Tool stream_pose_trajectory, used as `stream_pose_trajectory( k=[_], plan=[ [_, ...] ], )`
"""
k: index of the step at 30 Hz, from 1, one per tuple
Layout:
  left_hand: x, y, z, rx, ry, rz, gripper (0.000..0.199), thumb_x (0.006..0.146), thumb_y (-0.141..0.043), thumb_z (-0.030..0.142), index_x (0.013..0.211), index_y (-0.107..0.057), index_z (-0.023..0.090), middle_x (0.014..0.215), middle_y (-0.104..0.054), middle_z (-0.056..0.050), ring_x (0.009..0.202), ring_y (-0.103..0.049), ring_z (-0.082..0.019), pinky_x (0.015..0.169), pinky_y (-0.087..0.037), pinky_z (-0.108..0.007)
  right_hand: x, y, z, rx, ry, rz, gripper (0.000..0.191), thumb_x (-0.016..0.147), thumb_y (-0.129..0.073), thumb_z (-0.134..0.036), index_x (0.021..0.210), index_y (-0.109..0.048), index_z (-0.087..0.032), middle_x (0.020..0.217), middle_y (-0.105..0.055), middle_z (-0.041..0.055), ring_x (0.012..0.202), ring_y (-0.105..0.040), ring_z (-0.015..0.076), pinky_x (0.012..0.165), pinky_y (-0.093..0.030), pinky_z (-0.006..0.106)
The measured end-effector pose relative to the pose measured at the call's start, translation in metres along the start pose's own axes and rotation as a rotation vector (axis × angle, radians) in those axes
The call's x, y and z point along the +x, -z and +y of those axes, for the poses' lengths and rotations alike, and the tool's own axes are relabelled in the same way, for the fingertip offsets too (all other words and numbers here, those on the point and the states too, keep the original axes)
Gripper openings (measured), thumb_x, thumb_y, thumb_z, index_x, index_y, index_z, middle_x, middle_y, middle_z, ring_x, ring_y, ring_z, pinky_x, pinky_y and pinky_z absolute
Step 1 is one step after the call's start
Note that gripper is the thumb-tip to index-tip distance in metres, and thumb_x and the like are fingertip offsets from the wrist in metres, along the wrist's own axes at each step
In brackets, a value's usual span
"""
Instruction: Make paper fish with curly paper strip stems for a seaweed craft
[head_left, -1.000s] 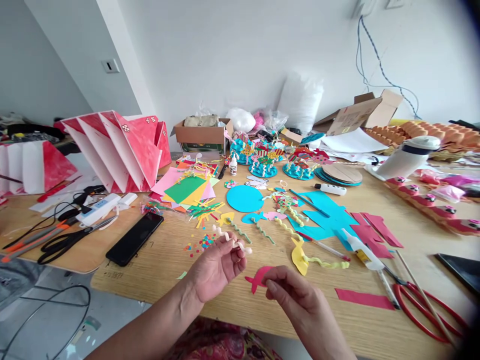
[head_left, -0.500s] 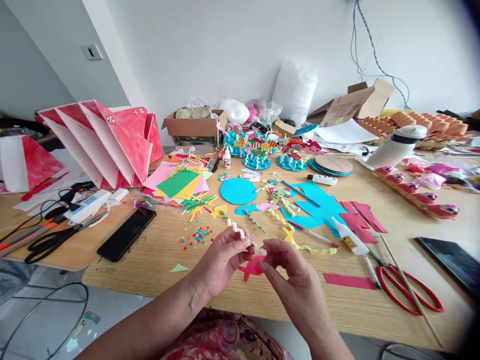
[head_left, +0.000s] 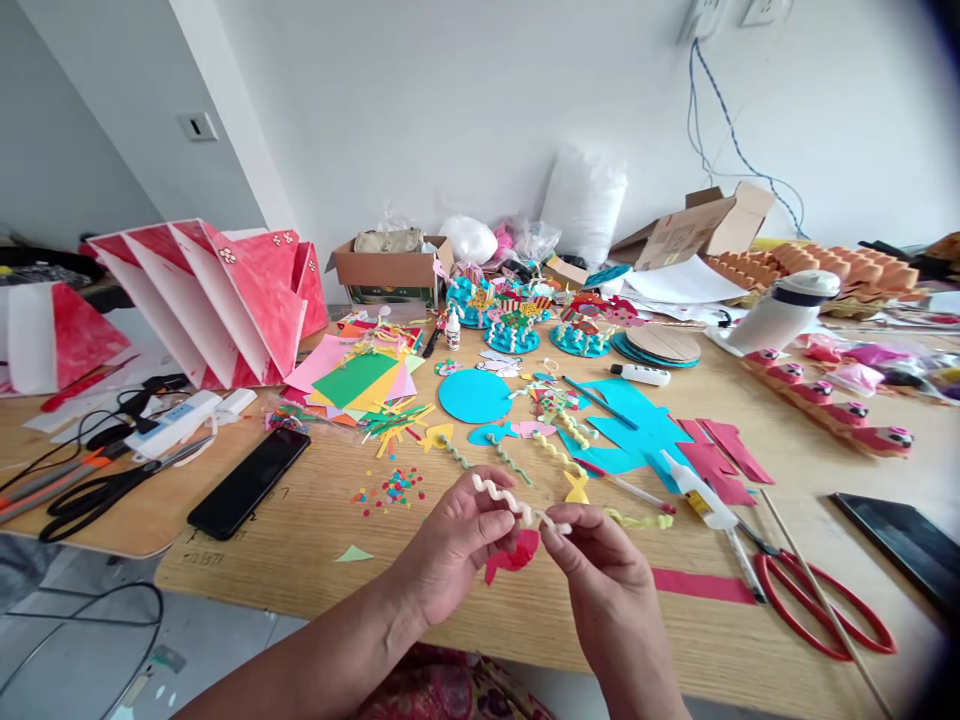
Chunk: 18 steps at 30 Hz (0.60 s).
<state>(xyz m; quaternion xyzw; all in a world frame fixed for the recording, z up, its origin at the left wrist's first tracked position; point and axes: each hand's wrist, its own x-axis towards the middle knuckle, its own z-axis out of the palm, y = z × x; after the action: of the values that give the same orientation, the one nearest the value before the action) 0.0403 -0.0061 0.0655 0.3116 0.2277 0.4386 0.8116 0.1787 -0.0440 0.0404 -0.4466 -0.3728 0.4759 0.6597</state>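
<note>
resting at the left of the worktop (head_left: 292,572), a black phone (head_left: 249,485) seems set aside to free the middle. next, the left hand (head_left: 450,550) has its grip clamped on a curly white strip (head_left: 498,492) near the middle, while the right hand (head_left: 606,568) pinches the right end, probably to steady it. between them lies a red paper fish (head_left: 517,553), partly hidden. farther right, a glue bottle (head_left: 701,492) and red-handled scissors (head_left: 823,608) look parked within easy reach.
</note>
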Motion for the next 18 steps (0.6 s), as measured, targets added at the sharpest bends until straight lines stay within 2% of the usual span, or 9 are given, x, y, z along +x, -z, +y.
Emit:
stream_pose_trajectory(
  k=[2, 7, 11, 14, 16, 18],
  plan=[
    [0.001, 0.001, 0.005, 0.055, -0.051, 0.023, 0.027, 0.071, -0.070, 0.016, 0.093, -0.056, 0.019, 0.078, -0.055, 0.002, 0.067, -0.051, -0.007, 0.067, -0.040, -0.019, 0.001, 0.002, 0.001, 0.054, -0.048, 0.026, 0.012, 0.065, -0.073, -0.026, 0.075, -0.065, -0.024, 0.066, -0.059, -0.0023, 0.060, -0.051, 0.0102, 0.054, -0.044, 0.021],
    [0.002, 0.005, 0.012, 0.207, -0.164, 0.109, 0.012, 0.071, -0.069, 0.019, 0.074, -0.058, 0.014, 0.068, -0.052, 0.003, 0.062, -0.049, -0.006, 0.063, -0.040, -0.018, -0.001, -0.001, -0.001, 0.143, -0.120, 0.027, 0.015, 0.062, -0.075, -0.026, 0.073, -0.066, -0.024, 0.065, -0.058, -0.0027, 0.061, -0.050, 0.0093, 0.056, -0.043, 0.020],
    [0.002, 0.005, 0.005, 0.021, -0.067, 0.129, 0.014, 0.070, -0.070, 0.017, 0.075, -0.057, 0.015, 0.068, -0.053, 0.003, 0.060, -0.050, -0.005, 0.062, -0.041, -0.017, -0.002, -0.008, -0.001, 0.213, -0.144, 0.032, 0.025, 0.055, -0.079, -0.024, 0.078, -0.068, -0.025, 0.068, -0.061, -0.0022, 0.064, -0.051, 0.0101, 0.059, -0.043, 0.022],
    [0.000, 0.002, -0.003, -0.074, 0.037, 0.123, 0.017, 0.069, -0.071, 0.016, 0.076, -0.055, 0.014, 0.068, -0.055, 0.002, 0.061, -0.052, -0.005, 0.063, -0.041, -0.017, -0.001, -0.011, 0.000, 0.179, -0.106, 0.011, 0.016, 0.059, -0.077, -0.025, 0.072, -0.069, -0.025, 0.068, -0.061, -0.0024, 0.063, -0.051, 0.0105, 0.059, -0.042, 0.023],
    [-0.002, 0.000, -0.006, -0.044, 0.063, 0.099, 0.018, 0.070, -0.070, 0.018, 0.077, -0.054, 0.015, 0.068, -0.056, 0.001, 0.061, -0.052, -0.005, 0.063, -0.041, -0.018, -0.001, -0.010, -0.002, 0.135, -0.028, -0.006, 0.011, 0.062, -0.075, -0.024, 0.070, -0.068, -0.025, 0.070, -0.060, -0.0028, 0.066, -0.052, 0.0112, 0.062, -0.043, 0.024],
    [-0.004, 0.002, -0.006, 0.084, 0.061, 0.052, 0.020, 0.073, -0.067, 0.023, 0.085, -0.053, 0.016, 0.071, -0.056, 0.001, 0.062, -0.052, -0.007, 0.062, -0.041, -0.019, -0.001, -0.004, -0.007, 0.094, 0.053, 0.008, 0.009, 0.065, -0.073, -0.021, 0.069, -0.066, -0.024, 0.075, -0.060, -0.0024, 0.073, -0.053, 0.0123, 0.067, -0.043, 0.025]
  ],
)
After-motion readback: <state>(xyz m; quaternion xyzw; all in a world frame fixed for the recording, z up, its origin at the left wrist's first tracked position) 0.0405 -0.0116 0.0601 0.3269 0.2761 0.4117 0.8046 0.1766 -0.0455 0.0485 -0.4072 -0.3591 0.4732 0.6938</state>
